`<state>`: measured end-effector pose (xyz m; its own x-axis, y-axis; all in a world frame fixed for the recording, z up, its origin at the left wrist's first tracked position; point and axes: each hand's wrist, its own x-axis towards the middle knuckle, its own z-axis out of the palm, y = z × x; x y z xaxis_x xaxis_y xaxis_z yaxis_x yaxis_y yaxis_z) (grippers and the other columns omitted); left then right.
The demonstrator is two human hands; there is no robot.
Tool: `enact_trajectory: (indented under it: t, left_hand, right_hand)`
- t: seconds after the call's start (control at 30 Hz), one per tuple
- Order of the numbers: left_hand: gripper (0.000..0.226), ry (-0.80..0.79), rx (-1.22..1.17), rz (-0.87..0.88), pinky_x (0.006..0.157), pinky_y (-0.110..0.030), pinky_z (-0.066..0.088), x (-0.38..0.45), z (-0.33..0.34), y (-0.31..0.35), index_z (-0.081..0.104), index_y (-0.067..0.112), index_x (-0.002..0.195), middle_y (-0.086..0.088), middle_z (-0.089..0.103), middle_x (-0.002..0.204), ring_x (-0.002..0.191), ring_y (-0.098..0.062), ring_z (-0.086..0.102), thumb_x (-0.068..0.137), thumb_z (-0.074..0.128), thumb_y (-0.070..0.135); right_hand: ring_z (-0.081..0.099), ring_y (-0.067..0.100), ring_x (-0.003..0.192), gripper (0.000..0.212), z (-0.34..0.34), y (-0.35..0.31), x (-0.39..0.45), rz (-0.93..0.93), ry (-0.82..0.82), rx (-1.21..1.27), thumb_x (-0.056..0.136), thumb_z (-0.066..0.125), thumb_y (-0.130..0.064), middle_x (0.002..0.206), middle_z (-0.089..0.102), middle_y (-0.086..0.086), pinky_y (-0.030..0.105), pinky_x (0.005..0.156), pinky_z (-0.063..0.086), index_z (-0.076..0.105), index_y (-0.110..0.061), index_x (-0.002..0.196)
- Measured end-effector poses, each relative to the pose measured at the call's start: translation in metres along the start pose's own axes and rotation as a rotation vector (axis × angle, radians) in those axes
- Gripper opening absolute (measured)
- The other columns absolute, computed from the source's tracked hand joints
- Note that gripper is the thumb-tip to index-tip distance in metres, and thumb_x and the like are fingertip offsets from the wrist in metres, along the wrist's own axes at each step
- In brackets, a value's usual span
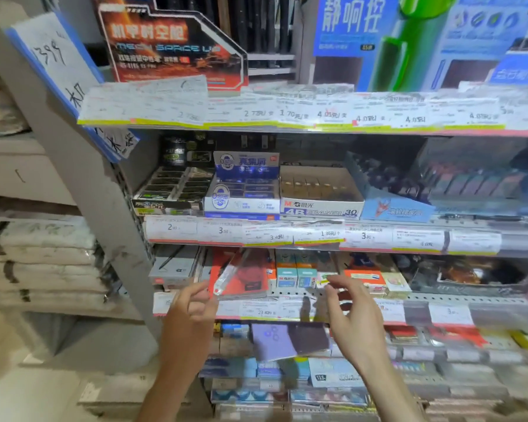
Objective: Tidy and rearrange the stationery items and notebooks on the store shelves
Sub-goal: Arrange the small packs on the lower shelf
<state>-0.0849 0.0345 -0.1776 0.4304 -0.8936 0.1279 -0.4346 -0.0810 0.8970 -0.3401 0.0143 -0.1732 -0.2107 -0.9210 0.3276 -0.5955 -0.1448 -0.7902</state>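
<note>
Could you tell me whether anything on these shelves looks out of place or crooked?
Yes. A clear-wrapped red package leans diagonally out of its row, with the left hand pinching its corner. Below, a purple and dark notebook sits tilted over the shelf edge. The right hand hovers open, holding nothing.

Red packet [244, 277] under a clear wrapper; blue-and-white eraser box [243, 190] — white 4B box [320, 194] just right; price strips [287, 117] white, edged yellow and red.
</note>
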Motion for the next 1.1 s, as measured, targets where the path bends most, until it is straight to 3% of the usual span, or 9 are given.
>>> enact_trajectory:
  t: [0.2,0.3,0.47,0.53,0.67,0.83,0.93,1.0,1.1]
  left_hand:
    - [0.032,0.042,0.064,-0.068,0.09,-0.043,0.051,-0.003,0.025,-0.003,0.06,0.025,0.119,0.0,0.059,0.11,0.102,-0.021,0.059,0.088,0.052,0.028]
    - [0.035,0.064,0.002,-0.145,0.084,-0.035,0.045,0.004,0.028,0.006,0.055,0.027,0.12,-0.001,0.051,0.113,0.099,-0.018,0.056,0.085,0.052,0.029]
    - [0.032,0.144,-0.025,-0.157,0.091,-0.03,0.038,0.013,0.031,0.006,0.053,0.023,0.122,0.002,0.041,0.112,0.099,-0.013,0.049,0.092,0.061,0.018]
    - [0.032,0.169,-0.025,-0.15,0.095,-0.032,0.041,0.015,0.031,0.002,0.056,0.02,0.123,-0.001,0.043,0.117,0.099,-0.015,0.05,0.092,0.063,0.018]
    - [0.03,0.17,-0.04,-0.014,0.089,-0.033,0.046,0.018,0.035,-0.012,0.063,0.008,0.119,-0.012,0.056,0.115,0.088,-0.012,0.054,0.089,0.067,0.008]
    - [0.023,0.053,-0.16,-0.088,0.087,-0.044,0.056,0.029,0.033,-0.026,0.06,0.034,0.1,-0.015,0.065,0.102,0.089,-0.024,0.066,0.088,0.068,0.016]
    - [0.024,0.002,-0.215,-0.152,0.088,-0.038,0.054,0.035,0.03,-0.025,0.06,0.029,0.097,-0.014,0.064,0.102,0.093,-0.027,0.066,0.087,0.071,0.01]
    - [0.025,-0.045,-0.24,-0.198,0.091,-0.04,0.054,0.038,0.027,-0.025,0.061,0.026,0.101,-0.01,0.065,0.101,0.095,-0.027,0.066,0.086,0.073,0.01]
    - [0.033,-0.103,-0.255,-0.242,0.096,-0.039,0.052,0.04,0.024,-0.021,0.06,0.022,0.105,-0.002,0.064,0.103,0.099,-0.021,0.064,0.083,0.073,0.001]
  right_hand:
    - [0.065,0.012,0.087,0.014,0.025,0.018,0.024,-0.023,-0.236,-0.024,0.095,0.058,-0.025,0.099,0.068,-0.008,0.035,0.079,0.054,0.068,-0.023,0.104]
    - [0.065,0.017,0.092,0.016,0.04,0.01,0.033,-0.034,-0.334,-0.05,0.093,0.056,-0.022,0.1,0.07,-0.004,0.03,0.079,0.05,0.069,-0.019,0.103]
    - [0.066,0.026,0.096,0.021,0.058,-0.01,0.045,0.025,-0.422,-0.1,0.095,0.052,-0.025,0.095,0.073,0.002,0.031,0.076,0.046,0.066,-0.017,0.11]
    - [0.066,0.027,0.094,0.022,0.066,-0.018,0.045,0.059,-0.45,-0.108,0.096,0.053,-0.029,0.085,0.07,0.0,0.031,0.073,0.045,0.064,-0.018,0.111]
    - [0.064,0.025,0.096,0.025,0.085,-0.031,0.04,0.155,-0.464,-0.054,0.094,0.059,-0.037,0.088,0.064,-0.004,0.028,0.073,0.042,0.059,-0.02,0.113]
    - [0.062,0.016,0.072,0.033,0.095,-0.041,0.039,0.313,-0.386,0.104,0.09,0.07,-0.033,0.071,0.059,-0.006,0.031,0.075,0.049,0.052,-0.014,0.111]
    - [0.068,0.019,0.063,0.041,0.099,-0.04,0.042,0.432,-0.406,0.246,0.089,0.073,-0.021,0.07,0.064,0.001,0.049,0.081,0.058,0.05,-0.006,0.12]
    - [0.068,0.026,0.059,0.034,0.101,-0.041,0.044,0.537,-0.443,0.386,0.09,0.071,-0.012,0.083,0.067,0.009,0.061,0.075,0.058,0.051,-0.006,0.117]
    - [0.067,0.024,0.068,0.028,0.098,-0.042,0.046,0.599,-0.452,0.488,0.091,0.068,-0.004,0.088,0.066,0.01,0.061,0.075,0.058,0.051,-0.005,0.114]
